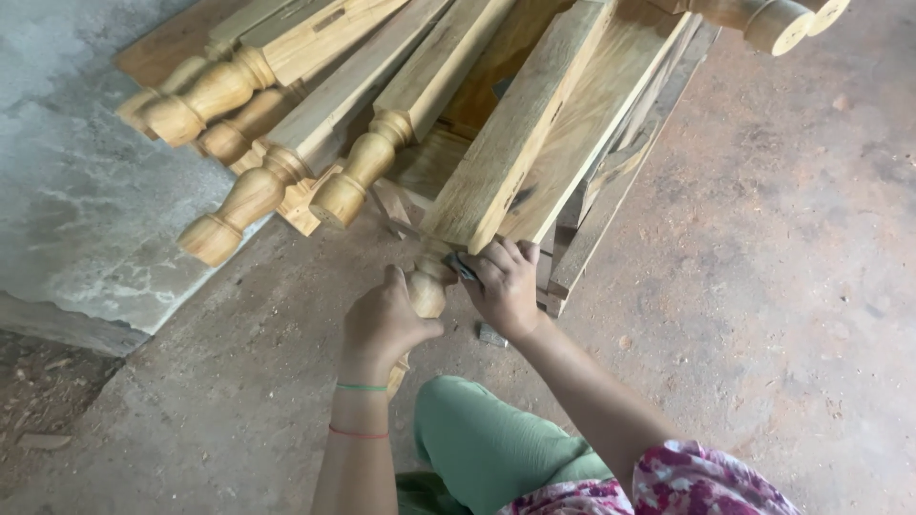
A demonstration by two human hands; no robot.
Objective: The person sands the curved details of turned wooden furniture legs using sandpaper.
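With our left hand [382, 319] curled tight round the turned leg [426, 286] near the stack's [315, 124] near end, we'd best keep the right hand's [506, 284] fingers pinching the dark pad [462, 269] flat against it.

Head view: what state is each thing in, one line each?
Left hand: closed around the turned end of the wooden leg.
Right hand: fingers press a small grey piece, perhaps sandpaper, to that leg.
Wooden leg: tilted, propped on the pile.
Other turned legs: stacked, leaning, untouched.
Floor: dusty.
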